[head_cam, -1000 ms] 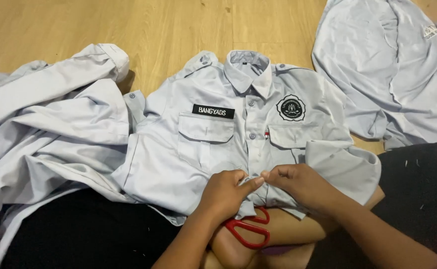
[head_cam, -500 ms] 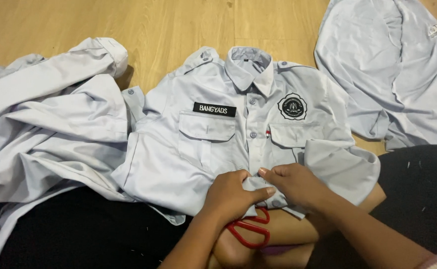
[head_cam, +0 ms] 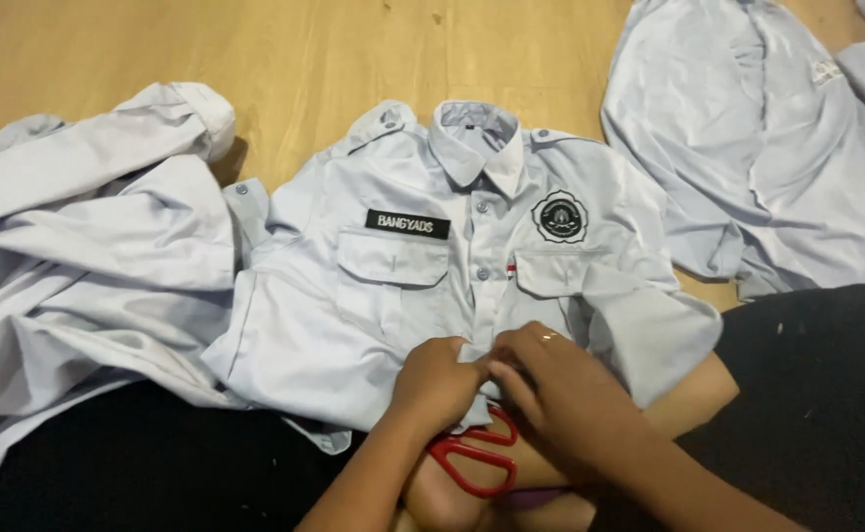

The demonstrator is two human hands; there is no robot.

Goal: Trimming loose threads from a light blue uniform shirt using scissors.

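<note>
Lying on a wooden floor, a grey shirt.

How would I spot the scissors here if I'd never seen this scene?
Start at the pale shirt spread flat on the wooden floor. Follow its button line down to the left hand and right hand at the hem. The scissors lie just beneath them, their red handles the only bright colour around.
</note>
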